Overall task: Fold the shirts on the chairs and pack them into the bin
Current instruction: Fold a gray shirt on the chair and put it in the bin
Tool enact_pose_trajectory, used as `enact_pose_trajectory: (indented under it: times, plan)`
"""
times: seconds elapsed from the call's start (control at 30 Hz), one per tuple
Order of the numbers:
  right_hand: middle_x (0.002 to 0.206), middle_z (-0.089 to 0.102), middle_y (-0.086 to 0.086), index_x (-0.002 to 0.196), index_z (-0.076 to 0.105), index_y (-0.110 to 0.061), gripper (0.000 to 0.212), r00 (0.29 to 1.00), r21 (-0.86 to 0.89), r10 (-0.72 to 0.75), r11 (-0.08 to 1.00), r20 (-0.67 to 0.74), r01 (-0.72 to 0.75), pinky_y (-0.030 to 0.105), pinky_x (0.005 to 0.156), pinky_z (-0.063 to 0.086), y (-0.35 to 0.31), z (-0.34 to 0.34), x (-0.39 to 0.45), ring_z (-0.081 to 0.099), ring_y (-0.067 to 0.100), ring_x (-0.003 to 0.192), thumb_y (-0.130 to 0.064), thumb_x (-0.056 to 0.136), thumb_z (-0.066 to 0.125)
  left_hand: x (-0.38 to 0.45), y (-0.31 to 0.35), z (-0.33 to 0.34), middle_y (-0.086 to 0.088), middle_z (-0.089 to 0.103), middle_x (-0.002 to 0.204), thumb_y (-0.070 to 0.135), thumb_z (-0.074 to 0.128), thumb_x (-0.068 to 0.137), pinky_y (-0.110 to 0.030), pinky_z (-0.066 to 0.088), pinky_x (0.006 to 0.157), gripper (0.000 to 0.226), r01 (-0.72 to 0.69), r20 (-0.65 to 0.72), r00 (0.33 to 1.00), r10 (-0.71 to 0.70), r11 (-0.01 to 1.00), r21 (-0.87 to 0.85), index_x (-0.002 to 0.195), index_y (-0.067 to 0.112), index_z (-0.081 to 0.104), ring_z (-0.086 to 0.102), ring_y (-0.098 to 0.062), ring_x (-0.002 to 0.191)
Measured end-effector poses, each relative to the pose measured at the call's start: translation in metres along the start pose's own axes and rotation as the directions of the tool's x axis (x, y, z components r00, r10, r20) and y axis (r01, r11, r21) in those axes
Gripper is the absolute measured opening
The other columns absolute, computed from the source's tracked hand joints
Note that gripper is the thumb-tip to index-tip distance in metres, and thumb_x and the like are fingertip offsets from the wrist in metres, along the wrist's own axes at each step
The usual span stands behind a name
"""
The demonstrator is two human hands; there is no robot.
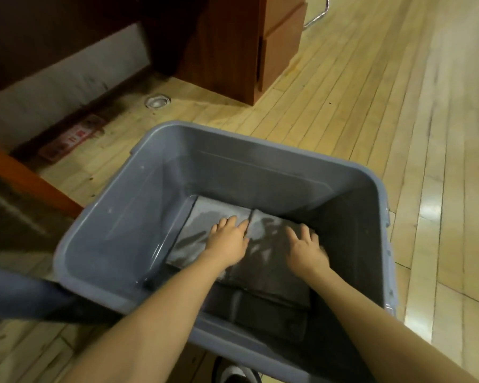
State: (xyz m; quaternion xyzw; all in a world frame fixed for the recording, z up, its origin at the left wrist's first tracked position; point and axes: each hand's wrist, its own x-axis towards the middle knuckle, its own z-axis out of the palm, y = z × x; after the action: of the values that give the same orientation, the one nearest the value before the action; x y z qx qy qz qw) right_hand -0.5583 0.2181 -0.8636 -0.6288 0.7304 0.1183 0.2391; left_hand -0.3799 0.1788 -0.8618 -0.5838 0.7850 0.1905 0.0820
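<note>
A large grey plastic bin (pixel 116 217) stands on the wooden floor in front of me. At its bottom lie folded grey shirts (pixel 266 261), stacked flat. Both my arms reach down into the bin. My left hand (pixel 227 239) rests flat on the top folded shirt, fingers straight and spread toward the far wall. On the right part of the same shirt, my right hand (pixel 304 247) presses down with fingers spread. A darker folded piece (pixel 268 316) shows under the stack near the bin's front wall.
An orange chair leg (pixel 31 183) slants at the left. A blue chair part (pixel 20 294) sits by the bin's near left corner. A wooden cabinet (pixel 246 45) stands at the back. My shoe (pixel 233 374) shows below the bin.
</note>
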Motion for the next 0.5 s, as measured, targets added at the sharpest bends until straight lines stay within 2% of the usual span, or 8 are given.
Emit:
enact_pose_trajectory:
  times: [0.1, 0.2, 0.3, 0.4, 0.5]
  plan:
    - [0.154, 0.014, 0.01, 0.15, 0.016, -0.023, 0.055, 0.986, 0.041, -0.111, 0.992, -0.128, 0.117, 0.044, 0.104, 0.034, -0.018, -0.011, -0.011, 0.025, 0.033, 0.135, -0.029, 0.1, 0.037, -0.024, -0.012, -0.02, -0.006, 0.028, 0.15, 0.032, 0.035, 0.1, -0.038, 0.025, 0.108, 0.05, 0.004, -0.099, 0.995, -0.005, 1.0, -0.013, 0.147, 0.019, 0.027, 0.029, -0.028, 0.133]
    - [0.147, 0.029, 0.006, 0.147, 0.025, -0.02, 0.05, 0.939, 0.031, -0.216, 0.972, -0.27, 0.232, 0.04, 0.097, 0.043, -0.046, -0.029, -0.028, 0.037, 0.028, 0.128, -0.034, 0.101, 0.037, -0.056, -0.025, -0.045, -0.003, 0.035, 0.147, 0.033, 0.036, 0.099, -0.035, 0.026, 0.105, 0.048, 0.029, -0.198, 0.98, -0.032, 0.999, -0.019, 0.146, 0.02, 0.031, 0.033, -0.024, 0.132]
    - [0.139, 0.039, 0.007, 0.142, 0.034, -0.016, 0.044, 0.898, 0.048, -0.296, 0.943, -0.326, 0.328, 0.04, 0.091, 0.046, -0.078, -0.051, -0.052, 0.043, 0.029, 0.122, -0.033, 0.102, 0.036, -0.094, -0.041, -0.077, -0.002, 0.036, 0.146, 0.031, 0.037, 0.1, -0.034, 0.027, 0.104, 0.046, 0.062, -0.276, 0.959, -0.067, 0.998, -0.026, 0.144, 0.019, 0.034, 0.035, -0.023, 0.131]
    - [0.13, 0.046, 0.006, 0.137, 0.041, -0.016, 0.038, 0.835, 0.045, -0.387, 0.898, -0.392, 0.437, 0.038, 0.086, 0.045, -0.112, -0.073, -0.077, 0.046, 0.027, 0.116, -0.03, 0.102, 0.036, -0.137, -0.056, -0.112, 0.0, 0.032, 0.149, 0.031, 0.035, 0.101, -0.034, 0.023, 0.107, 0.046, 0.094, -0.339, 0.934, -0.115, 0.993, -0.078, 0.146, 0.019, 0.032, 0.032, -0.021, 0.134]
    - [0.125, 0.05, 0.004, 0.132, 0.046, -0.017, 0.035, 0.751, 0.025, -0.472, 0.84, -0.461, 0.543, 0.037, 0.084, 0.044, -0.145, -0.09, -0.106, 0.048, 0.025, 0.113, -0.029, 0.101, 0.036, -0.183, -0.071, -0.141, 0.002, 0.035, 0.147, 0.031, 0.036, 0.101, -0.034, 0.024, 0.107, 0.045, 0.144, -0.429, 0.89, -0.152, 0.988, -0.051, 0.145, 0.021, 0.033, 0.033, -0.02, 0.134]
